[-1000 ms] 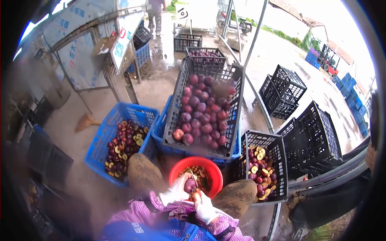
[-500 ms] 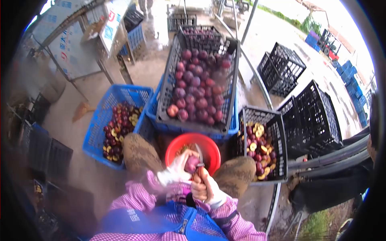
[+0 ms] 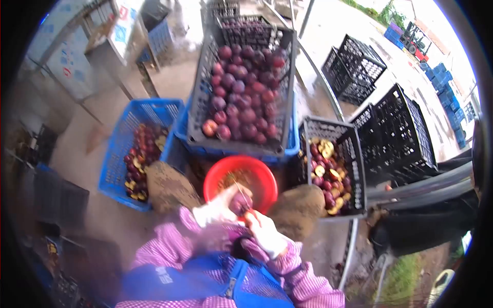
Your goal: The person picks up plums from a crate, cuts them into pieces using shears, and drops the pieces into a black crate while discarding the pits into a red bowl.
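My left hand (image 3: 215, 210), in a pale glove, is closed around a purple-red plum (image 3: 240, 204). My right hand (image 3: 266, 232), also gloved, grips a knife whose thin blade (image 3: 238, 186) lies along the plum's far side; most of the handle is hidden by the fingers. Both hands are close together over the near rim of a red bucket (image 3: 270, 191), which has brownish bits inside. Beyond it, a black crate (image 3: 199, 134) full of whole plums (image 3: 239, 97) rests on a blue crate (image 3: 294, 141).
Left of my knees is a blue basket (image 3: 109, 172) of cut plums; right of them, a black crate (image 3: 359, 169) holds cut plums with yellow flesh. Black crates (image 3: 398, 136) are stacked farther right, beside metal rails (image 3: 426, 187). A red forklift (image 3: 418, 43) stands in the distance.
The view has shifted, so the crates and bucket sit higher in the frame. The knife blade now lies lower against the plum, and my right hand has turned, hiding more of its fingers.
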A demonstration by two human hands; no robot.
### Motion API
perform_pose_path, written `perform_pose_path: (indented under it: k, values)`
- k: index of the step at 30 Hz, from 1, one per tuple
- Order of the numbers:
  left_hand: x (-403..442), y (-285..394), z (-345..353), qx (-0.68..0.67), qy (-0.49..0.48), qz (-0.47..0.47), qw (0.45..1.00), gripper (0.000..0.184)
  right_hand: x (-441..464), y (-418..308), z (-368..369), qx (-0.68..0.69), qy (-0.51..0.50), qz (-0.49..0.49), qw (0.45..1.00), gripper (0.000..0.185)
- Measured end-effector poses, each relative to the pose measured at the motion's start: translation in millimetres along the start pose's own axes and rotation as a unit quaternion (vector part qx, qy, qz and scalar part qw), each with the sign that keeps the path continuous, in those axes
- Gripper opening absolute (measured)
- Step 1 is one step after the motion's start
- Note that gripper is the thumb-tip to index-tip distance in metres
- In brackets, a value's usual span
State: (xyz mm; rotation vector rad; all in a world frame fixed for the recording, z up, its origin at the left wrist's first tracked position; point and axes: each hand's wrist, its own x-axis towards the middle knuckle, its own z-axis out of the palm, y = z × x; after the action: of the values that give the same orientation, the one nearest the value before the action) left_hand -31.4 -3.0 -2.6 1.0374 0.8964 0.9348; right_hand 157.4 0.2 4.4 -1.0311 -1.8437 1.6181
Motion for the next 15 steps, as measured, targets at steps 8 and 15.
perform_pose_path:
  k: [8, 15]
  values:
    - [5, -27, -12, 0.287, 0.136, 0.051, 0.947, 0.063, 19, 22, 16, -0.001, 0.115, 0.034, 0.993, 0.026]
    - [7, -48, -16, 0.004, 0.111, -0.013, 0.994, 0.065, 16, -9, -1, 0.564, -0.113, 0.298, 0.762, 0.041]
